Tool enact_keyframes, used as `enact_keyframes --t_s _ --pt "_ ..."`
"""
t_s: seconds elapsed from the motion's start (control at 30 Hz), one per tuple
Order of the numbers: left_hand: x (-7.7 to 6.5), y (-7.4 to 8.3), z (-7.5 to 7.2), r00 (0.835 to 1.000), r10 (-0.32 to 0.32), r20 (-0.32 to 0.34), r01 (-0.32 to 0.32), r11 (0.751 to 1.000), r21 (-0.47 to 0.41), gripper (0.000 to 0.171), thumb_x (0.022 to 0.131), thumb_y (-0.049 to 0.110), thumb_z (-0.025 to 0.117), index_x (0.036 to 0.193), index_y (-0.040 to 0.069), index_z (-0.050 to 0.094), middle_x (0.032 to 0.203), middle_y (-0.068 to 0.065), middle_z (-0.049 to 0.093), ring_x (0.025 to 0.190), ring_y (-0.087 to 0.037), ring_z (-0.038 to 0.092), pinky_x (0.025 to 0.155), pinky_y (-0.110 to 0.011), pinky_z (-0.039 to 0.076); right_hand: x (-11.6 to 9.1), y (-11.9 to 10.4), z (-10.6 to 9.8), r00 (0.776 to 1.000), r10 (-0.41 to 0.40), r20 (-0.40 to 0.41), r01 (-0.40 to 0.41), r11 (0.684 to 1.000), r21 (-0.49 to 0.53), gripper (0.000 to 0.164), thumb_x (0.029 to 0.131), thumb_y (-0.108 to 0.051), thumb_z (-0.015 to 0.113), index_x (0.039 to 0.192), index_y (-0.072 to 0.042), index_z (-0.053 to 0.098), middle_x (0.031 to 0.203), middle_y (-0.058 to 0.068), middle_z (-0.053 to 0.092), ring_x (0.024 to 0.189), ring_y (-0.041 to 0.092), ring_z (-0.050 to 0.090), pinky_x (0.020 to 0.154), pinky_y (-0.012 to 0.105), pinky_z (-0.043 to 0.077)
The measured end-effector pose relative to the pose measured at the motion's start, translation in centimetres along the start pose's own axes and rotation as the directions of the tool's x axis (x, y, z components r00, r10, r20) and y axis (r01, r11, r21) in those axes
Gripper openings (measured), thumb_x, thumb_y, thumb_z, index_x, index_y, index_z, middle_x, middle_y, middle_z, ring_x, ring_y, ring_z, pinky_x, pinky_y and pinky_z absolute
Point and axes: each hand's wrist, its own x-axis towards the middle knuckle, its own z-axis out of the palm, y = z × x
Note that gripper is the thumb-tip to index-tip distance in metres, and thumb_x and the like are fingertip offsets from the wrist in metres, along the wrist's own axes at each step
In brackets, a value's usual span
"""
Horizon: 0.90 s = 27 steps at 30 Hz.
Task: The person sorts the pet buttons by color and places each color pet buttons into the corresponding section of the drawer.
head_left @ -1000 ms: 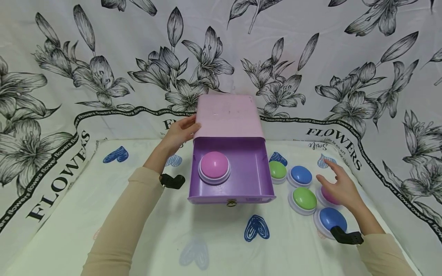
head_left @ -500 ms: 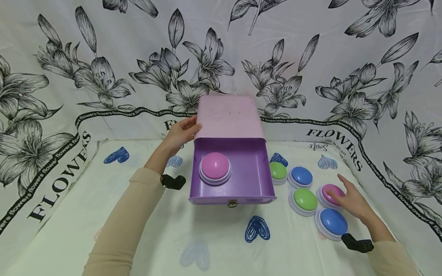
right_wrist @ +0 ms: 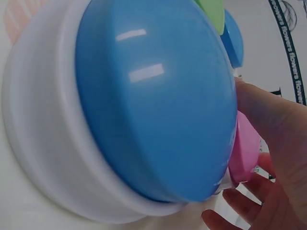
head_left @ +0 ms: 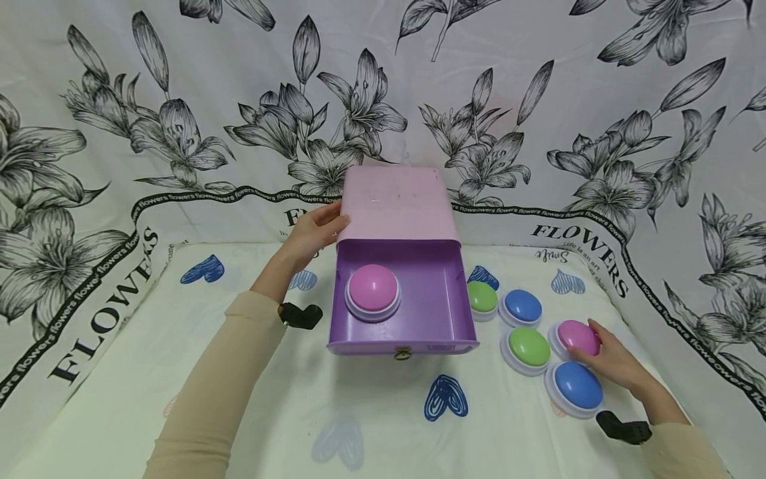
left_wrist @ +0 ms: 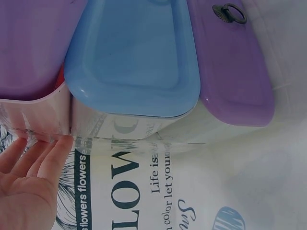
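My right hand holds the pink push button, a dome on a white round base, at its right side, thumb at the near edge and fingers around the far one. In the right wrist view a blue push button hides part of this grip. My left hand rests its straight fingers against the left side of a pink drawer cabinet. Its top purple drawer is pulled out, with another pink push button lying inside at the left.
Left of my right hand lie two green push buttons and a second blue push button, close together. Below the open drawer, the left wrist view shows a blue drawer and a lower purple drawer with a ring pull.
My right hand has moved down and right from above the pink push button, and its fingers have closed around that button's edge. My left hand stays at the cabinet.
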Motion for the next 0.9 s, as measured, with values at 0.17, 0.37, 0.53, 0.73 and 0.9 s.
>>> enact_keyframes --t_s 0.17,0.37,0.53,0.73,0.9 --pt "0.6 -0.6 -0.3 1.000 0.004 -0.003 -0.004 1.000 -0.007 0.060 0.092 0.023 0.057 0.145 0.011 0.030 0.146 -0.010 0.036 0.130 -0.022 0.039 0.104 -0.037 0.040 0.0 0.3 0.2 1.000 0.007 0.017 -0.007 1.000 -0.008 0.097 0.089 -0.045 0.056 0.139 0.018 0.001 0.133 0.046 0.017 0.117 0.060 0.028 0.093 0.069 0.033" --pt "1.7 -2.0 -0.5 1.000 0.011 -0.025 -0.012 1.000 -0.019 0.061 0.090 0.028 0.060 0.143 0.015 0.034 0.144 -0.006 0.038 0.128 -0.018 0.041 0.103 -0.036 0.041 -0.1 0.3 0.2 1.000 0.000 0.009 0.001 1.000 -0.023 0.095 0.088 -0.044 0.057 0.138 0.019 0.006 0.131 0.045 0.022 0.115 0.059 0.031 0.091 0.068 0.036" --pt "1.8 -2.3 -0.5 0.999 0.026 -0.027 -0.026 1.000 -0.010 0.061 0.090 0.030 0.060 0.143 0.016 0.035 0.143 -0.005 0.040 0.127 -0.018 0.043 0.102 -0.035 0.043 -0.2 0.4 0.1 1.000 0.002 -0.001 -0.002 1.000 -0.020 0.092 0.088 -0.043 0.058 0.136 0.020 0.011 0.129 0.043 0.027 0.113 0.056 0.036 0.088 0.066 0.040" --pt "1.6 -2.2 -0.5 0.999 0.029 -0.026 -0.029 1.000 -0.007 0.061 0.090 0.030 0.060 0.143 0.016 0.034 0.143 -0.005 0.040 0.127 -0.018 0.043 0.102 -0.035 0.043 -0.3 0.4 0.0 1.000 0.003 -0.006 -0.003 1.000 0.004 0.089 0.088 -0.042 0.059 0.136 0.019 0.014 0.128 0.042 0.030 0.112 0.054 0.038 0.087 0.063 0.042" --pt "1.6 -2.1 -0.5 0.999 0.027 -0.026 -0.027 1.000 0.002 0.062 0.090 0.031 0.060 0.143 0.016 0.034 0.144 -0.005 0.039 0.127 -0.018 0.042 0.103 -0.036 0.042 -0.3 0.2 -0.2 1.000 -0.011 -0.021 0.011 1.000 0.018 0.089 0.088 -0.041 0.059 0.135 0.020 0.014 0.128 0.042 0.030 0.112 0.054 0.038 0.087 0.063 0.042"
